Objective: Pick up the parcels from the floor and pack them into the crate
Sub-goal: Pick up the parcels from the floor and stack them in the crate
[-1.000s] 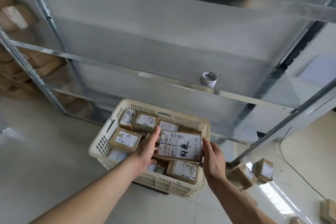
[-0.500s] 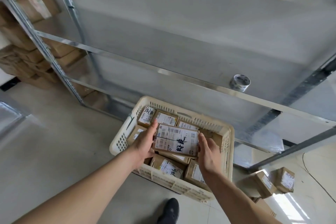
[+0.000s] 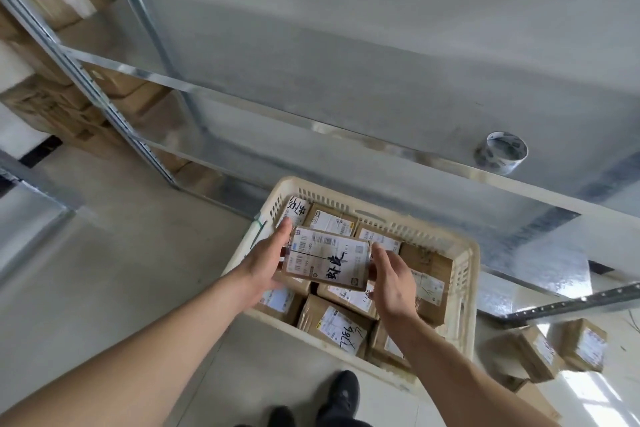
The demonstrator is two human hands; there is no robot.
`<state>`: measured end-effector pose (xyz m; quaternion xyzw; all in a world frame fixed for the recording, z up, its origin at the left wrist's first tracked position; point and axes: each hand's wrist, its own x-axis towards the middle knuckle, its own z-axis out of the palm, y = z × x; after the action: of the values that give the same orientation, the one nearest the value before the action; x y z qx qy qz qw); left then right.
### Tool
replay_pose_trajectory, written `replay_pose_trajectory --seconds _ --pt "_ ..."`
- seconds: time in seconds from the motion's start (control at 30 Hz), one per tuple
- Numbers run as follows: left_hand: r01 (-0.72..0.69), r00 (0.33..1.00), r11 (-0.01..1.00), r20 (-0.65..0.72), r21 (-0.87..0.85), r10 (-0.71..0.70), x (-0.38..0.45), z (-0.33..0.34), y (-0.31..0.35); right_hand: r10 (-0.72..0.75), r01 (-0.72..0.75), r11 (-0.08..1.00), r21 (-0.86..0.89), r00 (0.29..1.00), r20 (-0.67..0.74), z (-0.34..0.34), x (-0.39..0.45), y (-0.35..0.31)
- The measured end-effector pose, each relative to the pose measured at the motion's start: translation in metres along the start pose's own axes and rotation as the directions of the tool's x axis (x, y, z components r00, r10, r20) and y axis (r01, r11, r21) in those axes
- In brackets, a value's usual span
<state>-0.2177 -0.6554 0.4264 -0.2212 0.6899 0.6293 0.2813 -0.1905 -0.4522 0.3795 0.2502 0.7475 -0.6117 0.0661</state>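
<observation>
There is one view only, from the person's head, tilted forward and steeply down. It looks close over the crate (image 3: 467, 253) on the floor (image 3: 121, 270), with the shelf (image 3: 346, 135) rising just behind.

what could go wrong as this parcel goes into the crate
The crate already looks nearly full, so the parcel held between the left hand and right hand may end up perched on others and could slide. Parcels on the floor lie near the shoes, a possible trip hazard.
</observation>
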Motion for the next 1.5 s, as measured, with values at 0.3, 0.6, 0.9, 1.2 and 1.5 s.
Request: replay_pose_trajectory --seconds 0.3,0.6,0.9,1.2,1.5 --pt "0.131 0.991 0.978 0.015 0.159 -0.135 0.067 -0.039 -0.015 0.178 -0.183 0.983 0.023 0.976 0.127 0.051 0.025 0.028" --pt "0.250 0.955 0.910 0.071 0.330 -0.288 0.164 -0.088 -0.108 0.418 -0.418 0.907 -0.050 0.882 0.217 0.147 0.043 0.121" --pt "0.299 0.940 0.854 0.022 0.425 -0.340 0.232 -0.128 -0.203 0.517 -0.483 0.856 -0.186 0.792 0.324 0.203 0.079 0.188" --pt "0.365 0.915 0.753 -0.064 0.547 -0.398 0.280 -0.138 -0.248 0.572 -0.513 0.820 -0.254 0.718 0.397 0.229 0.103 0.210" --pt "0.393 0.898 0.747 -0.050 0.537 -0.436 0.279 -0.134 -0.241 0.583 -0.514 0.813 -0.275 0.721 0.376 0.239 0.110 0.227"
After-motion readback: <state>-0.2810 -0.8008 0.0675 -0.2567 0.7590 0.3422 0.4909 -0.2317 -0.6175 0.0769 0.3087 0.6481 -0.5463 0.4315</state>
